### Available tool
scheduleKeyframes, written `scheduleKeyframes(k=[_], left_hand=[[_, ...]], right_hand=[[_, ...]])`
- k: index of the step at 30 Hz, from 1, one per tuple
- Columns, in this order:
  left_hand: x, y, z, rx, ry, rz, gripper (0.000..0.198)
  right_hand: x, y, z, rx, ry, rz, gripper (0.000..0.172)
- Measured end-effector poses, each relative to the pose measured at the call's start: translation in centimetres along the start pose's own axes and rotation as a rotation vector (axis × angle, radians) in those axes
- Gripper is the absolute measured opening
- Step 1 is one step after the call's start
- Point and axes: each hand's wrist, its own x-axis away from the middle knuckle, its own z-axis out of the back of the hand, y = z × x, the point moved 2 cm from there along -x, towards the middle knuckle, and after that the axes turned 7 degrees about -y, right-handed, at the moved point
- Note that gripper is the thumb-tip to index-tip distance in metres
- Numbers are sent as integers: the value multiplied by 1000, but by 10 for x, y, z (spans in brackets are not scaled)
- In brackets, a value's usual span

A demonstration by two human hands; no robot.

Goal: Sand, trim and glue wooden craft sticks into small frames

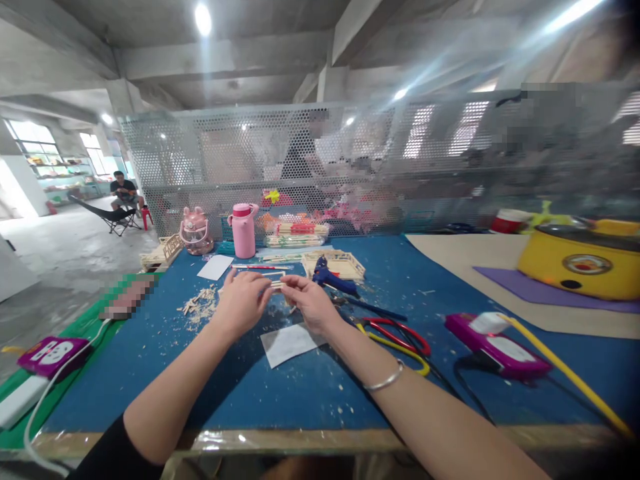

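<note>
Both hands meet over the middle of the blue table, pinching a small piece made of thin pale wooden sticks [277, 283]. My left hand [243, 297] grips its left side, fingers bent. At its right end, my right hand [311, 303] closes thumb and fingertips on it. My fingers partly hide the piece. Just beyond my right hand lies a blue glue gun [334, 280], in front of a tray-like frame of wooden sticks [350, 265]. Beneath the hands is a white paper sheet [290, 345]. Short stick scraps [200, 307] are heaped left of my left hand.
Red-handled pliers [400, 333] and cables lie right of my hands, near a purple power strip [500, 347]. A yellow electric pot [585, 260] stands far right. A pink flask [243, 231] and clear bottle [196, 232] stand at the back, before a perforated metal screen [225, 153].
</note>
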Motion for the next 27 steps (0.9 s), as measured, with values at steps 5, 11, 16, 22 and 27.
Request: scheduleKeyframes(k=[5,11,16,22,27], left_hand=[[-8,2,-8,66,-185,61,24],[-7,-7,-8,64,-196,44,24],[-6,-8,-7,160,-110,30,16],[-3,-8,-8,208,-102,47,22],[3,-19,3,113,-19,76,26]], right_hand=[[3,1,-3,-6,-33,-13,28],[4,2,-4,-38,-41,-17,27],[3,2,-3,-22,-28,-1,28],[4,1,-6,12,-4,5,31],[2,-1,-2,-11,58,16,34]])
